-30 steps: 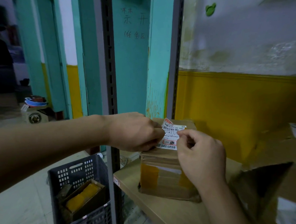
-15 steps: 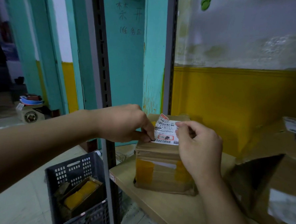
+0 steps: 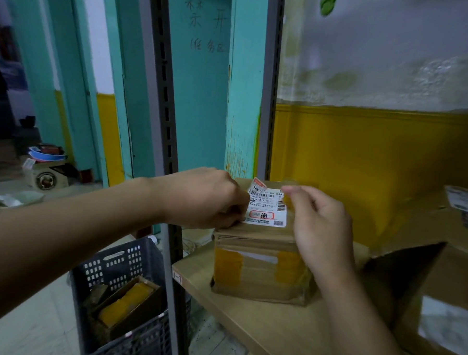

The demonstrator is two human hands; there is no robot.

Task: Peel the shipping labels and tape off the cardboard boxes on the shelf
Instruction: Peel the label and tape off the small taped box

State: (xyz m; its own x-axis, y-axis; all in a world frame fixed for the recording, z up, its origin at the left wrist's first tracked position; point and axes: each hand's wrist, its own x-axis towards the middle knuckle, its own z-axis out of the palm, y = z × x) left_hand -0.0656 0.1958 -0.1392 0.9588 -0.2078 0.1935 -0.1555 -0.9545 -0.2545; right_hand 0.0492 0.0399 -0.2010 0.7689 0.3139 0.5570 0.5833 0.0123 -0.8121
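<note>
Sitting near the front left corner of the shelf (image 3: 260,333), the small cardboard box (image 3: 259,284) shows a creased brown front face with two patches of yellowish tape (image 3: 227,264) and a pale strip between them. On its top lies the white shipping label (image 3: 267,210) (barcodes, rows of small print, a red-ringed stamp low down). The label's far left corner, which carries a red tab, curls up off the cardboard. Bare shelf board runs in front of the box to the shelf's front edge. Below that edge, on the floor to the left, a dark plastic crate (image 3: 119,266) holds another taped carton. To the right a larger box (image 3: 437,310) lies near, its dark open flap pointing toward the small one. The left hand (image 3: 207,197) is at the label's left edge, fingers curled under and pinching that edge. The right hand (image 3: 322,228) hangs just beside the label's right edge with its fingers loosely curled. Its blurred thumb tip is raised over the label's far right corner, and I cannot tell whether it has hold of anything. The grey slotted upright (image 3: 162,119) stands just left of the box, and the left forearm crosses in front of it. Behind the box, open room reaches back to the yellow and white wall (image 3: 377,157).
</note>
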